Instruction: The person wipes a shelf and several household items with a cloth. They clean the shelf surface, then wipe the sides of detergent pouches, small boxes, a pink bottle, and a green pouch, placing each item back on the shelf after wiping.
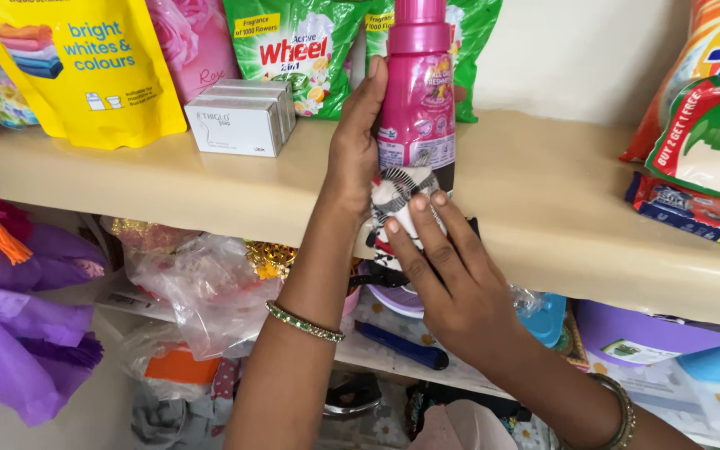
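Note:
A tall pink plastic bottle (417, 92) stands upright near the front edge of a cream shelf (210, 187). My left hand (355, 142) is wrapped around the bottle's left side and holds it. My right hand (447, 275) presses a black-and-white patterned cloth (399, 193) against the bottle's lower front, with the fingertips on the cloth. Both wrists wear bangles.
A yellow pouch (77, 67), a pink pouch (196, 37), green detergent bags (297, 46) and small white boxes (239, 121) stand at the back left. Orange and red packets (702, 125) lie at right. Below are plastic bags (202, 287), purple fabric (18, 333) and a blue pen (402, 346).

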